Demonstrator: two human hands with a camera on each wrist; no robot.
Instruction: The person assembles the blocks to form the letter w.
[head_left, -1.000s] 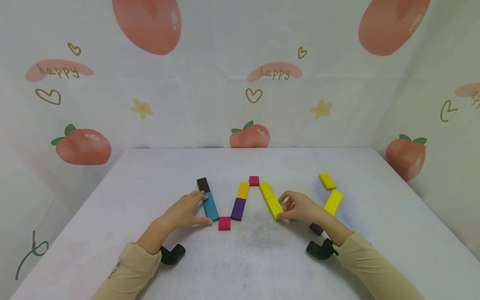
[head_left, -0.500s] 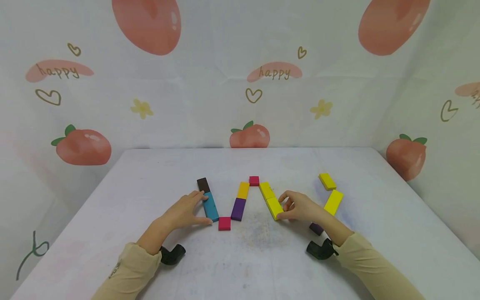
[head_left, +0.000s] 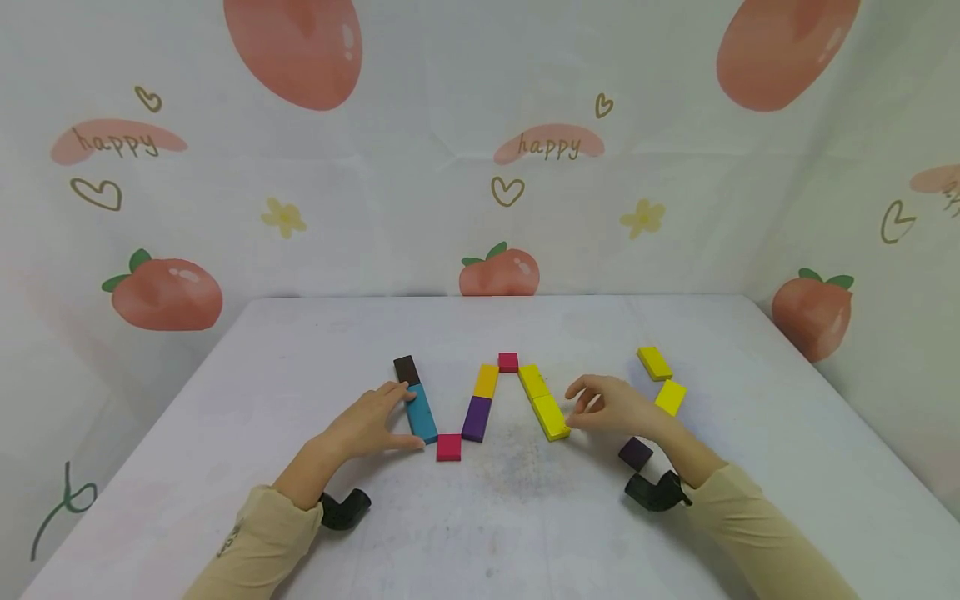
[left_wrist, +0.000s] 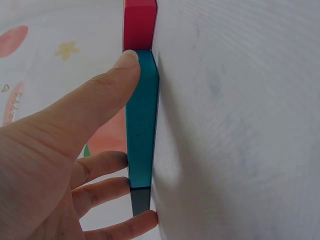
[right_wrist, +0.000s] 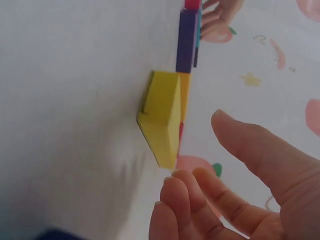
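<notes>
Flat coloured blocks lie end to end in a zigzag on the white table. My left hand (head_left: 367, 423) rests on the long blue block (head_left: 422, 417), thumb by its near end and fingers spread along its side toward the dark brown block (head_left: 407, 369). A red block (head_left: 449, 447) follows, then a purple block (head_left: 477, 418), an orange block (head_left: 487, 381) and another red block (head_left: 508, 362). Two yellow blocks, the upper one (head_left: 533, 381) and the lower one (head_left: 551, 418), form the right-hand slant. Just right of them hovers my right hand (head_left: 611, 406), holding nothing, fingers loosely bent; thumb and fingertips stand apart in the right wrist view.
On the right lie a loose yellow block (head_left: 655, 363), a second yellow block (head_left: 671, 397) partly hidden by the right arm, and a dark purple block (head_left: 636, 453). Black wrist-worn pieces sit under each cuff. A printed cloth (head_left: 420, 217) hangs behind the table.
My right hand has let go of the lower yellow block and drawn back a little to the right, uncovering more of the dark purple block. The left hand stays put.
</notes>
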